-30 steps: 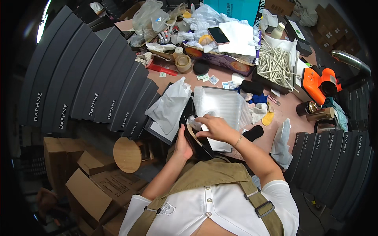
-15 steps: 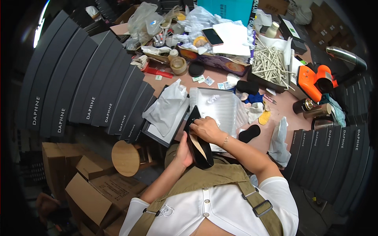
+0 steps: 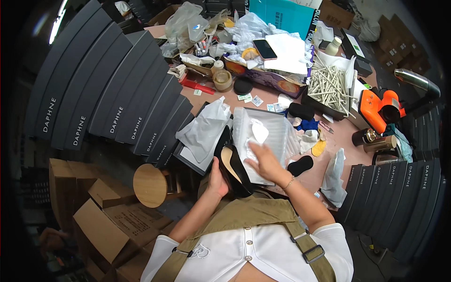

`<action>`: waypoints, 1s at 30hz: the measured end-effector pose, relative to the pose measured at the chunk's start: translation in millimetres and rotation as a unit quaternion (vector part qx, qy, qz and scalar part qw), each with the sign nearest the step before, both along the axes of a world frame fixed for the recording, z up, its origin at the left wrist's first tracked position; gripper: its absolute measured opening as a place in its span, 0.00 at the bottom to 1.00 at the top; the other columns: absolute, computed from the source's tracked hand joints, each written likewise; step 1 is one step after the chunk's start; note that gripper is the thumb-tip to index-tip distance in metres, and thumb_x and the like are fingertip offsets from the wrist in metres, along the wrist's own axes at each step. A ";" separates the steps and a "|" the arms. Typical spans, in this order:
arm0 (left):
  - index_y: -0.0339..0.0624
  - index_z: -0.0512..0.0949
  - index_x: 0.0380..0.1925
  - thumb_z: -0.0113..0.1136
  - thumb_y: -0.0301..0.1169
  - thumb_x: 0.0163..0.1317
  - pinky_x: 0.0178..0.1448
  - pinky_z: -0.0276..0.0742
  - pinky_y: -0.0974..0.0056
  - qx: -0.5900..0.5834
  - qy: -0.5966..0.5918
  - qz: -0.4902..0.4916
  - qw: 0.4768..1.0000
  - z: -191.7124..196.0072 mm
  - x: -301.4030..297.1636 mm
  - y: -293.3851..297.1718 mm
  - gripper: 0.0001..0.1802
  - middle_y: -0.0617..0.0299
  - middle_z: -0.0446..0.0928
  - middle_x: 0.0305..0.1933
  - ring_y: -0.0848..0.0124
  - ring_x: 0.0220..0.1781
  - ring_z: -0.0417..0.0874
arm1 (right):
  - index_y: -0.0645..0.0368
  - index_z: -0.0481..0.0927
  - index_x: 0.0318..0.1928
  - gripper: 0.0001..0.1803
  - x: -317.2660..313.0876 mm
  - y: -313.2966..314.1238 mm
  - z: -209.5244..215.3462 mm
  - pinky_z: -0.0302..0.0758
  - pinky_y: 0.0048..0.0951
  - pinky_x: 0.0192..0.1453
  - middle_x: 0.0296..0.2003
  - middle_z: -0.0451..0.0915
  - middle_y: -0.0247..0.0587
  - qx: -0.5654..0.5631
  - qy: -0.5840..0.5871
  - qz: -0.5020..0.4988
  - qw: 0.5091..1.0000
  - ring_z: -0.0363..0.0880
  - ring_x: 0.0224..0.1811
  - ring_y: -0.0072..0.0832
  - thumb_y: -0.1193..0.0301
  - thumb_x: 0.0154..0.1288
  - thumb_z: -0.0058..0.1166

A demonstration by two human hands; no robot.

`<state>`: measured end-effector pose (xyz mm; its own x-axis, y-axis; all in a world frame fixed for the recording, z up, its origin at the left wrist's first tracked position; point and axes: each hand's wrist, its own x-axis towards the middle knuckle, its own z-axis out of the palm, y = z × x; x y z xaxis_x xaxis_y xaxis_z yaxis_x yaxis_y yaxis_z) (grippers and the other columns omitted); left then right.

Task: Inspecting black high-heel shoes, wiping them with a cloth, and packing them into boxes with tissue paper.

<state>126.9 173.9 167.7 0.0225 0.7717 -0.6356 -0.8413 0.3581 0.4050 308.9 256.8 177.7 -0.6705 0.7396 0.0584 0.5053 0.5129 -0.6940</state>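
A black shoe [image 3: 240, 186] with a beige insole is held in my left hand [image 3: 217, 182], its fingers wrapped around the side. My right hand [image 3: 268, 164] is away from the shoe, slightly blurred, with its fingers apart over an open shoe box [image 3: 277, 123] lined with translucent white wrapping. Just beyond the right fingertips lies a crumpled white piece [image 3: 258, 131], perhaps tissue. Beside the shoe, on the left, another box [image 3: 193, 162] holds white tissue paper [image 3: 203, 127].
Dark shoe boxes are stacked at left [image 3: 101, 89] and right [image 3: 399, 197]. Behind are a box of white sticks [image 3: 329, 84], a phone [image 3: 265, 49] on white sheets, and an orange tool with a metal nozzle [image 3: 376, 110]. A round wooden stool [image 3: 149, 185] and open cartons [image 3: 101, 230] stand lower left.
My right hand has left the inside of the shoe and moved right over the lined box. A larger white crumpled piece now shows there. My left hand still holds the shoe.
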 end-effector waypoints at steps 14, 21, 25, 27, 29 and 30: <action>0.48 0.67 0.56 0.45 0.51 0.70 0.57 0.72 0.59 0.060 0.181 -0.169 0.967 12.7 -27.8 31.0 0.24 0.59 0.73 0.52 0.69 0.53 0.74 | 0.65 0.67 0.45 0.29 -59.4 -40.1 -5.6 0.53 0.63 0.65 0.42 0.67 0.58 -0.156 0.070 0.046 0.984 0.66 0.52 0.51 0.49 0.74 0.27; 0.45 0.65 0.55 0.48 0.52 0.68 0.53 0.74 0.62 0.009 0.308 -0.153 0.939 -15.2 -35.3 32.2 0.26 0.59 0.72 0.47 0.67 0.50 0.76 | 0.52 0.60 0.62 0.25 -78.4 -44.5 -55.9 0.47 0.65 0.67 0.46 0.68 0.50 -0.130 -0.015 0.156 0.979 0.64 0.54 0.46 0.54 0.76 0.20; 0.44 0.66 0.53 0.44 0.48 0.71 0.45 0.76 0.64 0.052 0.320 -0.184 0.928 -0.9 -42.0 32.2 0.21 0.61 0.72 0.41 0.73 0.43 0.76 | 0.68 0.67 0.37 0.23 -73.3 -38.3 -15.3 0.63 0.42 0.51 0.35 0.68 0.56 -0.201 0.136 0.097 0.965 0.66 0.39 0.50 0.56 0.75 0.34; 0.41 0.68 0.53 0.45 0.45 0.72 0.42 0.76 0.68 0.044 0.347 -0.176 0.920 -12.9 -29.8 23.3 0.21 0.65 0.72 0.40 0.76 0.38 0.75 | 0.70 0.70 0.46 0.24 -47.8 -46.2 0.4 0.65 0.39 0.53 0.40 0.71 0.58 -0.245 0.109 0.117 0.956 0.70 0.44 0.49 0.57 0.73 0.37; 0.42 0.69 0.52 0.45 0.44 0.72 0.42 0.76 0.68 0.031 0.253 -0.163 0.953 -21.6 -32.2 27.2 0.19 0.65 0.73 0.40 0.76 0.39 0.76 | 0.65 0.71 0.51 0.22 -22.7 -56.1 -3.9 0.64 0.41 0.56 0.46 0.71 0.56 -0.310 0.110 0.115 0.937 0.70 0.50 0.48 0.57 0.72 0.38; 0.42 0.69 0.52 0.44 0.44 0.72 0.42 0.77 0.68 0.032 0.254 -0.159 0.953 -22.2 -30.6 30.9 0.19 0.65 0.74 0.40 0.76 0.39 0.77 | 0.62 0.71 0.54 0.22 -16.7 -57.1 -4.3 0.63 0.42 0.58 0.49 0.71 0.55 -0.341 0.108 0.112 0.927 0.70 0.52 0.48 0.58 0.72 0.39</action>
<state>96.3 204.7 145.5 -0.0366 0.8143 -0.5793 -0.3825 0.5241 0.7609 292.2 199.7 173.5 -0.8394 0.4969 -0.2203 0.2497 -0.0076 -0.9683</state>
